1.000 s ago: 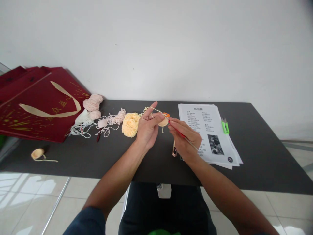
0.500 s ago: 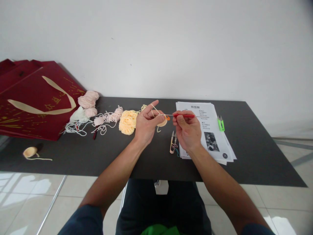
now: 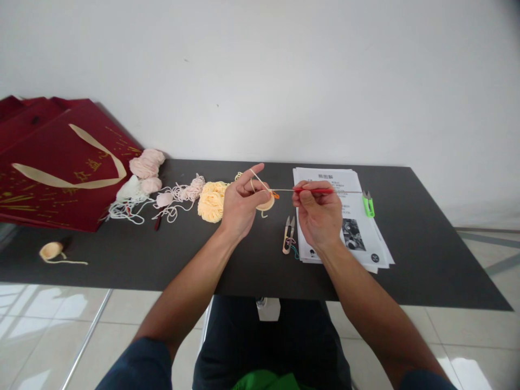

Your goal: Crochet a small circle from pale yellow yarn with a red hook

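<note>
My left hand [image 3: 239, 208] pinches a small round cream crochet piece [image 3: 265, 204], its index finger raised with cream yarn [image 3: 259, 177] looped over it. An orange stitch marker [image 3: 275, 195] shows at the edge of the piece. In my right hand [image 3: 317, 214] is a crochet hook with a red grip [image 3: 314, 190], held level between thumb and fingers. Its thin metal shaft points left to the yarn by my left fingertips; the exact contact there is too small to make out. A ball of yellow yarn [image 3: 212, 202] lies just left of my left hand.
Thread snips [image 3: 288, 235] lie between my forearms. Printed sheets [image 3: 357, 208] sit under my right hand, with green-handled snips [image 3: 368, 205] at their edge. Tangled pink and white yarn [image 3: 140, 187], a dark red bag [image 3: 60, 168] and a small cream crocheted cup [image 3: 51, 251] occupy the left side.
My right hand has moved a little to the right with the crochet hook, drawing it away from my left hand. The left hand stays almost in place around the crochet piece.
</note>
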Motion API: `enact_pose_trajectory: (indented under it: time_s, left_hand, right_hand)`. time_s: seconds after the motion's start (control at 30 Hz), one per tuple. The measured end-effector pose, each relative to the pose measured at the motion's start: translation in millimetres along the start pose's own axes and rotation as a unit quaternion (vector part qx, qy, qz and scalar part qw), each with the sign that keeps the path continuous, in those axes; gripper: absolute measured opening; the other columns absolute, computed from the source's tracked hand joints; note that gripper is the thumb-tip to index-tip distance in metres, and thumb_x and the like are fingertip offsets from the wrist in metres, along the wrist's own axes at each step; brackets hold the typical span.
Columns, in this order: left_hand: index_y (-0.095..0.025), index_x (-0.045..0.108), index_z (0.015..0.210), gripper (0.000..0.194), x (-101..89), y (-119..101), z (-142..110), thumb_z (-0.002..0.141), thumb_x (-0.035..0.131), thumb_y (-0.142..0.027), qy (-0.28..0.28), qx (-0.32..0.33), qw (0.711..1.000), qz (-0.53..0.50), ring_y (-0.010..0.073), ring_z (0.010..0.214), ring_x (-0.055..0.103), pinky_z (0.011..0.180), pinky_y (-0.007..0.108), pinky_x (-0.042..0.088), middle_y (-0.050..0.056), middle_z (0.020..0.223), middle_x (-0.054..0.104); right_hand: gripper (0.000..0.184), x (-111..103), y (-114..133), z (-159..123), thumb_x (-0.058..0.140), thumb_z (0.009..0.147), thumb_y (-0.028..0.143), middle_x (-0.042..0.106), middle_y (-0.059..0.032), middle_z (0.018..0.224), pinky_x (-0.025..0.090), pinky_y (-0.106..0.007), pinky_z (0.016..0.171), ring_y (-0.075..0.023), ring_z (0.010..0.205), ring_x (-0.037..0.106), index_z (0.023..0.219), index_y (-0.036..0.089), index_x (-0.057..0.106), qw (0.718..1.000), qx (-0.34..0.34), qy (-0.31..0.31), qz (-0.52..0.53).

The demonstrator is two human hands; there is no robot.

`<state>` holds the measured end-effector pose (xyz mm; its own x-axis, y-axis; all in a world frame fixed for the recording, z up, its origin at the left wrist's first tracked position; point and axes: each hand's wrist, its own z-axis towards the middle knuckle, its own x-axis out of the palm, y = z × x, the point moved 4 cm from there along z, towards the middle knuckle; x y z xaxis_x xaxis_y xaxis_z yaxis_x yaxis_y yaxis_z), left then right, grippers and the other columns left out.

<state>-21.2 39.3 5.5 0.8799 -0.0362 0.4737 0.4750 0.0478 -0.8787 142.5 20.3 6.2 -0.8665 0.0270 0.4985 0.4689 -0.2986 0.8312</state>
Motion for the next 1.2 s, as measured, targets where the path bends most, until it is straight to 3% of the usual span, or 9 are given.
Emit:
enact_pose_trajectory:
  time_s: [0.37, 0.67, 0.77, 0.97, 1.2]
  left_hand:
    - [-0.018, 0.077, 0.116, 0.057, -1.9, -5, 3, 0.06, 0.072, -0.01, 0.098, -0.071, 0.993, -0.009, 0.0095, 0.054, 0.051, 0.052, 0.025, 0.032, -0.001, 0.068, 0.067]
    - [-0.016, 0.082, 0.099, 0.042, -0.1, -1, 3, 0.059, 0.069, -0.01, 0.151, -0.096, 0.981, -0.071, 0.0114, 0.056, 0.05, 0.054, 0.026, 0.035, 0.001, 0.06, 0.063]
    - [-0.018, 0.082, 0.098, 0.037, -0.9, -1, 3, 0.062, 0.077, -0.012, 0.137, -0.077, 0.986, -0.063, 0.0098, 0.057, 0.053, 0.055, 0.023, 0.038, 0.0, 0.066, 0.066]
    - [-0.024, 0.08, 0.106, 0.035, -4.5, -4, 2, 0.072, 0.086, -0.017, 0.071, 0.062, 0.994, 0.046, 0.0086, 0.065, 0.06, 0.064, 0.022, 0.048, -0.002, 0.075, 0.068]
    - [-0.024, 0.067, 0.137, 0.066, -5.1, 2, 0, 0.074, 0.084, -0.018, 0.01, 0.065, 0.992, 0.105, 0.0084, 0.064, 0.06, 0.062, 0.021, 0.049, -0.004, 0.077, 0.07]
  right_hand:
    - [0.026, 2, 5, 1, 0.093, 0.073, 0.036, 0.074, 0.0018, 0.083, 0.049, -0.026, 0.055, -0.0102, 0.063, 0.061, 0.08, 0.026, 0.069, 0.999, 0.007, 0.037, -0.006]
    - [0.027, 1, 3, 1, 0.094, 0.072, 0.034, 0.074, 0.0025, 0.082, 0.05, -0.021, 0.053, -0.0079, 0.061, 0.061, 0.081, 0.025, 0.07, 0.996, 0.06, 0.056, 0.03]
    - [0.026, 0, -2, 2, 0.095, 0.072, 0.033, 0.075, 0.0039, 0.082, 0.053, -0.017, 0.054, -0.0062, 0.063, 0.063, 0.081, 0.025, 0.072, 0.992, 0.107, 0.038, 0.06]
    - [0.02, 0, -16, -3, 0.092, 0.076, 0.032, 0.081, 0.0031, 0.093, 0.063, -0.011, 0.072, -0.0044, 0.074, 0.073, 0.087, 0.024, 0.078, 0.984, 0.156, -0.015, 0.087]
    - [0.016, 8, -20, -10, 0.088, 0.081, 0.029, 0.083, 0.0018, 0.094, 0.065, -0.013, 0.077, -0.0059, 0.076, 0.077, 0.091, 0.023, 0.078, 0.991, 0.117, -0.021, 0.06]
